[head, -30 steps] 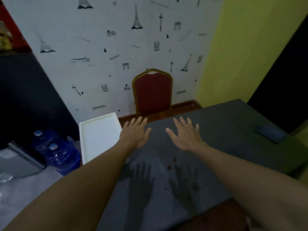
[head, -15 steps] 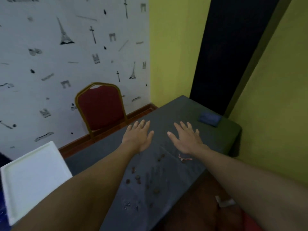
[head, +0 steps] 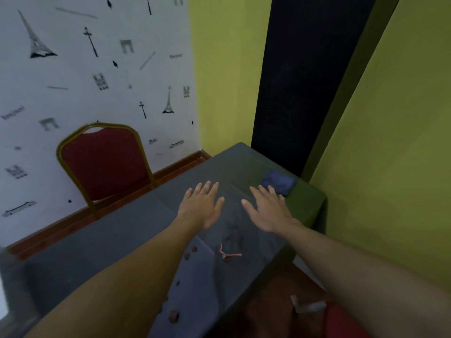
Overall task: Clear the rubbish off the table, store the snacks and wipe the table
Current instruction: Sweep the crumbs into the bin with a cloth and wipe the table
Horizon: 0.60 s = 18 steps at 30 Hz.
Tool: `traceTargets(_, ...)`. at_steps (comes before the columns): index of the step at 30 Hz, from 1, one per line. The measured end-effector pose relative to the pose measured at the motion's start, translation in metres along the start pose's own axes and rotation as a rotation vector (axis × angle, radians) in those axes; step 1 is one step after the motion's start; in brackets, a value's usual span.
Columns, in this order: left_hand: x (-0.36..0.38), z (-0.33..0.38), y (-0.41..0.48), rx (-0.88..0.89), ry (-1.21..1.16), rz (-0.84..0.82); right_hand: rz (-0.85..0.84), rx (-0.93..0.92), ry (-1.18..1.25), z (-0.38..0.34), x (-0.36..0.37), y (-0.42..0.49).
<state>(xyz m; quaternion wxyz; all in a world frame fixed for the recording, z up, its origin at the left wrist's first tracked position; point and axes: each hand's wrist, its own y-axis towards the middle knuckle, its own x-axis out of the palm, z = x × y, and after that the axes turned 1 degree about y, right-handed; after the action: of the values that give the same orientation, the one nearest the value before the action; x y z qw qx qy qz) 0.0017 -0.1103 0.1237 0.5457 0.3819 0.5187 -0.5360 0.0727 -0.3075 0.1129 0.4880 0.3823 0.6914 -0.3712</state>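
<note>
Both hands were out over the dark grey tabletop [head: 117, 242], palms down.

Left hand [head: 202, 208]: fingers straight and spread, holding nothing.

Right hand [head: 268, 212]: the same, empty, with its fingertips just short of a folded blue cloth [head: 279, 183]. The cloth lay near the far right corner of the tabletop.

Whether either palm actually touched the surface — I could not tell from where I stood.

Rubbish: a thin pink-and-white wrapper scrap [head: 230, 253] lay on the tabletop between the two forearms, on the near side of the hands. Small brown bits [head: 194, 249] (snack pieces or crumbs, too blurred to say which) were scattered just beside it. They ran on along the left forearm toward the near edge.

Surroundings: a red chair [head: 105, 164] with a gold frame stood at the far side of the tabletop, its back to a white wall [head: 73, 93] printed with small black towers and arches. On the brown floor beyond the near right edge lay a pale scrap [head: 307, 306] — blurred, kind not made out.
</note>
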Motion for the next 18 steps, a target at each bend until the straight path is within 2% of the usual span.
traceTargets(18,-0.012,0.021,0.11,0.119,0.037,-0.033,0.004,0.105,0.074,0.05,-0.021,0.077)
